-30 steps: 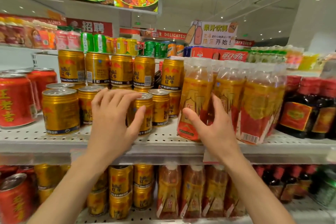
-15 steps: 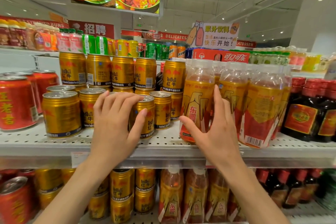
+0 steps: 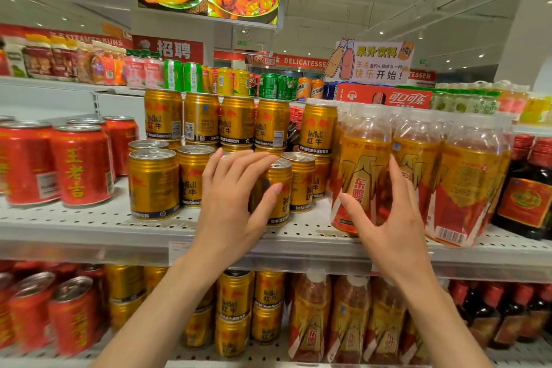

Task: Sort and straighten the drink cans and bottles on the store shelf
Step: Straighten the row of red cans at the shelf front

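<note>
Currently the white perforated shelf (image 3: 89, 227) carries gold cans in rows, red cans (image 3: 80, 164) at left, orange-labelled bottles at right, dark bottles (image 3: 525, 188) beyond. Left hand (image 3: 236, 206) wraps a front-row gold can (image 3: 279, 191), fingers over its top, thumb on its side; the can stands upright near the shelf edge. Right hand (image 3: 391, 218) is spread half-open around the front orange-labelled bottle (image 3: 363, 176), thumb on the label; contact by the fingers behind it cannot be confirmed. Lower shelf stock is blurred.

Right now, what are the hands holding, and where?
Left hand wraps a gold can around its side. Right hand grips an orange bottle around its lower body.
</note>
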Demonstrator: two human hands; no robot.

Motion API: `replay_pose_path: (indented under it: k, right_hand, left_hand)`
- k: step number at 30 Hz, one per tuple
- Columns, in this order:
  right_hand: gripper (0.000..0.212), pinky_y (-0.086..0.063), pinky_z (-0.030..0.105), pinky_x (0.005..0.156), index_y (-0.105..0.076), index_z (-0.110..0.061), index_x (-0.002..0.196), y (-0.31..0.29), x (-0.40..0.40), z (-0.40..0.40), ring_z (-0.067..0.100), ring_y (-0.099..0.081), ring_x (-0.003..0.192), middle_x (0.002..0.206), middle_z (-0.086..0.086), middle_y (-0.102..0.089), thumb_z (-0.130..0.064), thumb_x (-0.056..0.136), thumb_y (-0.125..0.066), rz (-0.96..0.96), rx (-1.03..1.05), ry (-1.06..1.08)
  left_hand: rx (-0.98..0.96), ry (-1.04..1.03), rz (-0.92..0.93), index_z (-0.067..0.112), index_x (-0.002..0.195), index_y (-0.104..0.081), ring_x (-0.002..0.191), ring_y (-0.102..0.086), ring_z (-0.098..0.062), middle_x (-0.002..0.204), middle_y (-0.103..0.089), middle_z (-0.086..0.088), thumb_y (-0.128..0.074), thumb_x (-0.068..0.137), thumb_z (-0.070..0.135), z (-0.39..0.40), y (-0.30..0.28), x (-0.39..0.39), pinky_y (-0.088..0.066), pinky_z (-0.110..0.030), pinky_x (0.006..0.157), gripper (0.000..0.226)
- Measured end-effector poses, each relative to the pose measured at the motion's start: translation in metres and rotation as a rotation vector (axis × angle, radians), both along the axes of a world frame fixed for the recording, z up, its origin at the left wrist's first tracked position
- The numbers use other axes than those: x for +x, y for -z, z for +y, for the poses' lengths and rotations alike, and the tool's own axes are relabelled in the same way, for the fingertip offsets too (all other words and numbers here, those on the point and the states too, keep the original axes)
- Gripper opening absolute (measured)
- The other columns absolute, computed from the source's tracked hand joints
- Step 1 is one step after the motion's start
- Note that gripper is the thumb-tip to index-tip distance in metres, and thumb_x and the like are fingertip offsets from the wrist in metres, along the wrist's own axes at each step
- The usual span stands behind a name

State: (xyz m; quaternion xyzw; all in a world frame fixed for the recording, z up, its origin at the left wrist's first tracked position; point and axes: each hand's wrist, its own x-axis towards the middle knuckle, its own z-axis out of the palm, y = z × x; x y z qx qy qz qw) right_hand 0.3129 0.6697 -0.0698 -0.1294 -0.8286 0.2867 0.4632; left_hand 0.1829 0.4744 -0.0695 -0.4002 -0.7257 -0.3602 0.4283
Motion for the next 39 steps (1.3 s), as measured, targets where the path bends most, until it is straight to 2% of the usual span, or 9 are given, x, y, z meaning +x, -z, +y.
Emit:
replay_pose_path:
  k: [5, 8, 11, 14, 17, 21, 25, 30, 39]
  right_hand:
    - [0.068, -0.037, 0.035, 0.112, -0.039, -0.023, 0.150, 0.007, 0.011, -0.021, 0.010, -0.041, 0.136, 0.144, -0.008, -0.042, -0.041, 0.091, -0.067, 0.102, -0.018, 0.079]
    - [0.049, -0.046, 0.036, 0.107, -0.051, -0.025, 0.139, 0.014, 0.017, -0.043, 0.012, -0.051, 0.126, 0.136, -0.014, -0.045, -0.034, 0.093, -0.066, 0.160, -0.076, 0.074]
    - [0.038, -0.048, 0.026, 0.097, -0.057, -0.030, 0.130, 0.026, 0.021, -0.074, 0.006, -0.056, 0.117, 0.131, -0.015, -0.052, -0.033, 0.094, -0.065, 0.196, -0.151, 0.081]
    - [0.026, -0.046, 0.005, 0.079, -0.062, -0.033, 0.117, 0.045, 0.021, -0.107, -0.005, -0.063, 0.099, 0.107, -0.015, -0.066, -0.030, 0.092, -0.067, 0.183, -0.288, 0.009]
    - [0.017, -0.054, 0.015, 0.072, -0.066, -0.034, 0.106, 0.071, 0.015, -0.134, 0.009, -0.070, 0.086, 0.089, -0.008, -0.073, -0.025, 0.091, -0.070, 0.029, -0.445, -0.129]
    - [0.009, -0.058, 0.040, 0.072, -0.069, -0.029, 0.102, 0.097, 0.006, -0.154, 0.021, -0.068, 0.079, 0.081, -0.002, -0.075, -0.026, 0.093, -0.067, -0.163, -0.540, -0.252]
    - [0.008, -0.055, 0.038, 0.070, -0.069, -0.026, 0.101, 0.110, 0.001, -0.159, 0.027, -0.066, 0.079, 0.078, 0.000, -0.074, -0.022, 0.094, -0.066, -0.191, -0.599, -0.320]
    - [0.010, -0.058, 0.032, 0.074, -0.070, -0.024, 0.101, 0.125, -0.006, -0.163, 0.014, -0.070, 0.077, 0.081, -0.001, -0.075, -0.019, 0.094, -0.066, -0.215, -0.616, -0.351]
    - [0.010, -0.060, 0.041, 0.081, -0.072, -0.027, 0.097, 0.123, -0.018, -0.194, 0.017, -0.070, 0.080, 0.083, -0.002, -0.075, -0.019, 0.094, -0.066, -0.235, -0.601, -0.299]
  left_hand:
    - [0.084, 0.177, -0.123, 0.013, 0.133, -0.061, 0.140, -0.042, -0.012, 0.141, -0.056, 0.004, -0.063, 0.095, 0.026, -0.036, 0.009, -0.001, -0.032, -0.032, 0.118, 0.041]
    - [0.100, 0.226, -0.217, 0.017, 0.134, -0.060, 0.136, -0.046, -0.010, 0.140, -0.055, 0.007, -0.064, 0.094, 0.027, -0.062, 0.015, 0.002, -0.036, -0.024, 0.114, 0.041]
    - [0.160, 0.304, -0.399, 0.026, 0.130, -0.060, 0.124, -0.056, -0.007, 0.128, -0.060, 0.015, -0.066, 0.096, 0.027, -0.087, 0.024, 0.009, -0.048, -0.025, 0.102, 0.034]
    - [0.224, 0.367, -0.538, 0.029, 0.124, -0.062, 0.113, -0.064, -0.008, 0.117, -0.067, 0.016, -0.067, 0.095, 0.029, -0.111, 0.039, 0.021, -0.052, -0.021, 0.091, 0.030]
    - [0.281, 0.388, -0.657, 0.031, 0.119, -0.064, 0.105, -0.067, -0.005, 0.108, -0.072, 0.015, -0.068, 0.094, 0.027, -0.132, 0.060, 0.035, -0.050, -0.012, 0.085, 0.026]
    - [0.333, 0.321, -0.848, 0.035, 0.112, -0.067, 0.100, -0.069, -0.010, 0.101, -0.075, 0.007, -0.067, 0.088, 0.030, -0.155, 0.096, 0.038, -0.054, -0.032, 0.092, 0.025]
    - [0.331, 0.241, -0.959, 0.043, 0.107, -0.067, 0.096, -0.068, -0.016, 0.098, -0.073, 0.004, -0.067, 0.088, 0.034, -0.171, 0.118, 0.037, -0.055, -0.047, 0.093, 0.021]
    - [0.280, 0.184, -0.996, 0.044, 0.107, -0.067, 0.096, -0.070, -0.017, 0.098, -0.073, 0.005, -0.066, 0.091, 0.033, -0.188, 0.125, 0.037, -0.055, -0.046, 0.094, 0.020]
    - [0.278, 0.207, -1.045, 0.036, 0.109, -0.069, 0.096, -0.070, -0.014, 0.098, -0.074, 0.006, -0.067, 0.091, 0.028, -0.220, 0.130, 0.012, -0.056, -0.042, 0.093, 0.020]
